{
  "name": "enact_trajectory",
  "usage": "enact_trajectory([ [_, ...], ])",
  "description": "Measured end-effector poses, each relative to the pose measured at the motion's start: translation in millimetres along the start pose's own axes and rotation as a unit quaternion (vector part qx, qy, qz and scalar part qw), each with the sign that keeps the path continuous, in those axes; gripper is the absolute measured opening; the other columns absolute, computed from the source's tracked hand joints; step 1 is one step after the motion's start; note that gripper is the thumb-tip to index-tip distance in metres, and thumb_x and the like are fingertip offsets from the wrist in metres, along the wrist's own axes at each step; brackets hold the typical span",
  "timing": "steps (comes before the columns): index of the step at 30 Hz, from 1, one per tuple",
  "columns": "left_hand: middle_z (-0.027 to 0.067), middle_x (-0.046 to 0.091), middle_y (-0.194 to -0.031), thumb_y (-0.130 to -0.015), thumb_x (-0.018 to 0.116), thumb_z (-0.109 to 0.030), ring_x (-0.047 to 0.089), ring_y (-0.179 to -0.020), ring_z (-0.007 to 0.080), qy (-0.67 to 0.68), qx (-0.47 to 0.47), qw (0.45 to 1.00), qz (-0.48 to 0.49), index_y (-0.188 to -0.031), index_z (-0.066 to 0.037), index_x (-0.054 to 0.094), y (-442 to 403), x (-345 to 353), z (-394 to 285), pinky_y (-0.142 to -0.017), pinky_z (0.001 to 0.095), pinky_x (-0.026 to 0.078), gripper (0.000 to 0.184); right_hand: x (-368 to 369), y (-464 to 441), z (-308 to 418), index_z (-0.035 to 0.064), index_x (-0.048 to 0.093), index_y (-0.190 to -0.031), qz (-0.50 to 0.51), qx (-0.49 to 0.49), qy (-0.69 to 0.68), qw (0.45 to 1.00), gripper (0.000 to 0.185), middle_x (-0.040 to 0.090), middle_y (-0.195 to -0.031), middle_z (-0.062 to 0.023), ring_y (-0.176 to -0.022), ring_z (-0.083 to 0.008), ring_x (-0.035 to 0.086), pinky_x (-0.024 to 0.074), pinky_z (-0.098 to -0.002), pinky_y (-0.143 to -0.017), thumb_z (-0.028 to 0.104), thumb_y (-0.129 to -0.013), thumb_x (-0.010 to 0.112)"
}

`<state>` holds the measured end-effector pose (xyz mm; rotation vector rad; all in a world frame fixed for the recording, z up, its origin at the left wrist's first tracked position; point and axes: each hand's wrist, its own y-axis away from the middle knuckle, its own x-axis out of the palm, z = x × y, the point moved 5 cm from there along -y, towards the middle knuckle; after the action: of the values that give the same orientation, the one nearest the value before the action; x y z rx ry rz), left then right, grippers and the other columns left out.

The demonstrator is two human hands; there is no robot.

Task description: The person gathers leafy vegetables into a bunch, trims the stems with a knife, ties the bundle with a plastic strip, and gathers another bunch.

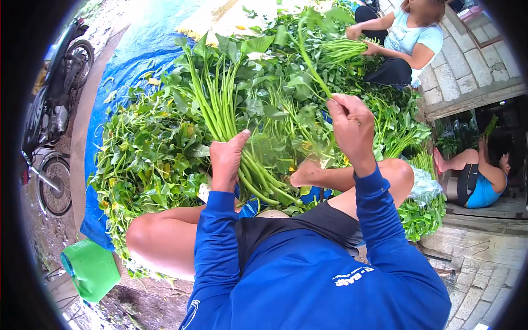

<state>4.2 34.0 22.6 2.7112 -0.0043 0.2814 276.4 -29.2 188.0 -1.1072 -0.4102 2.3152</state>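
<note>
My left hand [225, 159] is closed around a thick bunch of water spinach [215, 107], its long green stems lying at a slant with the leaves pointing away from me. The cut ends fan out below the hand, over my lap. Held up on the other side, my right hand [353, 124] pinches a single stalk of water spinach [313, 69] whose leafy tip rises up and left, blurred. Beneath both hands spreads a big heap of loose greens [148, 148], some leaves yellowed. My bare foot [308, 172] rests against the heap.
A blue tarp [124, 71] lies under the heap. A green container [91, 269] stands at lower left, near a parked motorcycle [55, 118]. One person [410, 41] at upper right holds stems; another person [478, 179] sits far right. A clear plastic bag [424, 187] lies beside my knee.
</note>
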Motion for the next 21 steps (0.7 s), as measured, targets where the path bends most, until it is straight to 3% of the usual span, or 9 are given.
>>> enact_trajectory([
  [2, 0.0031, 0.072, -0.084, -0.091, 0.086, -0.018, 0.063, -0.068, 0.0102, -0.009, -0.017, 1.000, 0.014, -0.102, 0.004, 0.077, -2.8, 5.6, 9.6, -0.061, 0.0300, 0.051, 0.026, 12.6, 0.0, 13.0, -0.0030, 0.077, -0.103, 0.013, -0.054, 0.034, 0.998, 0.017, 0.074, -0.093, -0.0209, -0.083, -0.0311, 0.073, 0.0559, -0.0400, -0.076, 0.010, -0.092, 0.073],
  [5, 0.0017, 0.071, -0.084, -0.094, 0.085, -0.022, 0.062, -0.067, 0.0101, 0.054, -0.015, 0.997, 0.048, -0.104, 0.000, 0.075, -1.0, 24.0, 24.4, -0.060, 0.0301, 0.050, 0.026, 65.8, 25.5, 6.2, -0.0020, 0.078, -0.103, 0.234, 0.080, -0.083, 0.965, 0.017, 0.076, -0.089, -0.0145, -0.082, -0.0217, 0.071, 0.0549, -0.0354, -0.075, 0.012, -0.095, 0.074],
  [8, 0.0015, 0.071, -0.086, -0.097, 0.082, -0.024, 0.061, -0.067, 0.0096, 0.106, -0.031, 0.992, 0.062, -0.106, -0.004, 0.073, 10.0, 36.7, 26.2, -0.060, 0.0293, 0.050, 0.024, 128.2, 79.7, -36.6, -0.0011, 0.079, -0.104, 0.359, 0.260, -0.214, 0.871, 0.018, 0.076, -0.089, -0.0038, -0.082, -0.0108, 0.067, 0.0540, -0.0303, -0.076, 0.016, -0.099, 0.073],
  [12, -0.0005, 0.070, -0.087, -0.090, 0.089, -0.029, 0.062, -0.070, 0.0095, -0.005, -0.023, 0.999, 0.042, -0.104, -0.004, 0.074, 8.5, 30.4, 43.3, -0.061, 0.0282, 0.050, 0.033, 150.5, 119.4, -40.3, -0.0003, 0.075, -0.115, 0.351, 0.327, -0.399, 0.782, 0.024, 0.074, -0.097, 0.0036, -0.083, -0.0027, 0.063, 0.0528, -0.0238, -0.075, 0.020, -0.109, 0.064],
  [15, 0.0010, 0.071, -0.088, -0.088, 0.089, -0.023, 0.063, -0.071, 0.0098, 0.039, -0.006, 0.998, 0.053, -0.103, -0.003, 0.075, 3.5, 27.7, 55.5, -0.061, 0.0282, 0.051, 0.029, 150.1, 126.9, -42.9, 0.0003, 0.074, -0.119, 0.412, 0.324, -0.413, 0.745, 0.025, 0.073, -0.100, 0.0056, -0.085, -0.0011, 0.062, 0.0526, -0.0225, -0.078, 0.020, -0.112, 0.061],
  [16, 0.0011, 0.071, -0.087, -0.087, 0.087, -0.017, 0.064, -0.071, 0.0100, 0.024, -0.003, 0.998, 0.051, -0.106, -0.001, 0.075, 2.5, 25.4, 53.6, -0.062, 0.0277, 0.051, 0.027, 148.4, 128.5, -50.5, -0.0014, 0.072, -0.123, 0.425, 0.346, -0.399, 0.735, 0.026, 0.077, -0.108, -0.0011, -0.093, -0.0089, 0.070, 0.0560, -0.0275, -0.086, 0.013, -0.102, 0.071],
  [18, 0.0015, 0.072, -0.086, -0.087, 0.087, -0.016, 0.065, -0.071, 0.0108, 0.079, 0.001, 0.995, 0.055, -0.106, -0.001, 0.075, -2.8, 22.8, 62.9, -0.062, 0.0283, 0.052, 0.027, 118.9, 122.6, -37.8, 0.0000, 0.070, -0.127, 0.344, 0.043, -0.233, 0.909, 0.035, 0.076, -0.115, -0.0045, -0.105, -0.0163, 0.070, 0.0563, -0.0333, -0.089, 0.017, -0.096, 0.072],
  [21, 0.0017, 0.072, -0.085, -0.087, 0.085, -0.014, 0.064, -0.070, 0.0116, 0.072, 0.022, 0.997, 0.026, -0.104, -0.001, 0.076, -12.4, 17.5, 59.7, -0.061, 0.0290, 0.051, 0.023, 120.0, 117.3, -23.0, 0.0000, 0.073, -0.119, 0.253, -0.034, -0.249, 0.934, 0.025, 0.075, -0.110, -0.0063, -0.099, -0.0188, 0.069, 0.0562, -0.0340, -0.086, 0.014, -0.097, 0.072],
])
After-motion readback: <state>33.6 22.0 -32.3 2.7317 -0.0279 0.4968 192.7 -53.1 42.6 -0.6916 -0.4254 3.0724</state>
